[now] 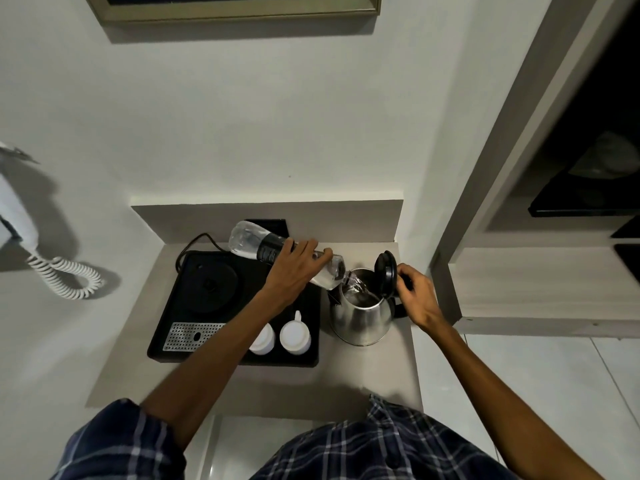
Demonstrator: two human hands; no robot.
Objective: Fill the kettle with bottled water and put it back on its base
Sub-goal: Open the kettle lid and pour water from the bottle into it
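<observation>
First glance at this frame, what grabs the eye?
Centre frame, the left hand tips a clear water bottle so water streams into the open steel kettle, which stands on the counter right of the black tray, not on its round base. The right hand is at the handle, beside the raised black lid. Two white cups sit upside down at the tray's near edge.
</observation>
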